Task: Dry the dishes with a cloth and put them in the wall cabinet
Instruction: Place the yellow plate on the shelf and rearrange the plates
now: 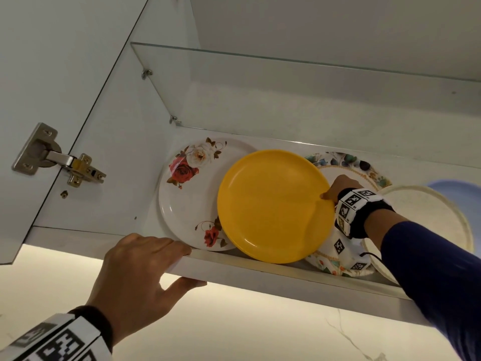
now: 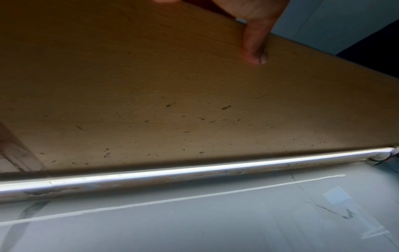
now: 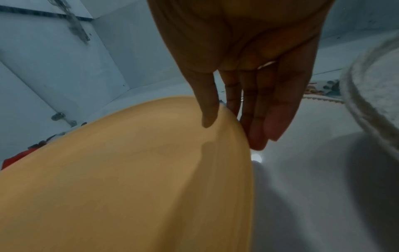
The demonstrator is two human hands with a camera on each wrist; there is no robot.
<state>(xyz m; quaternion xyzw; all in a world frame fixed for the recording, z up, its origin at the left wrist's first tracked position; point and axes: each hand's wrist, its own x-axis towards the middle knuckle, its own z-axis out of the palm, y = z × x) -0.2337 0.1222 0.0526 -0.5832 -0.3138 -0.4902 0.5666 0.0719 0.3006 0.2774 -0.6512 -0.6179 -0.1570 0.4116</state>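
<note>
A plain yellow plate (image 1: 273, 204) (image 3: 129, 179) stands tilted on the bottom shelf of the open wall cabinet (image 1: 260, 274). It leans over a white rose-patterned plate (image 1: 187, 194) on its left. My right hand (image 1: 331, 192) (image 3: 232, 134) pinches the yellow plate's right rim, thumb on its face and fingers behind it. My left hand (image 1: 194, 267) grips the cabinet's front bottom edge, fingers on top. Its thumb (image 2: 255, 49) presses on the cabinet's brown underside (image 2: 151, 85). No cloth is in view.
Behind my right hand leans a plate with blue-green leaves (image 1: 351, 165). Right of it stand a cream plate (image 1: 421, 220) and something blue (image 1: 458, 194). A glass shelf (image 1: 286, 82) spans the cabinet above. The open door with its hinge (image 1: 59, 160) is at left.
</note>
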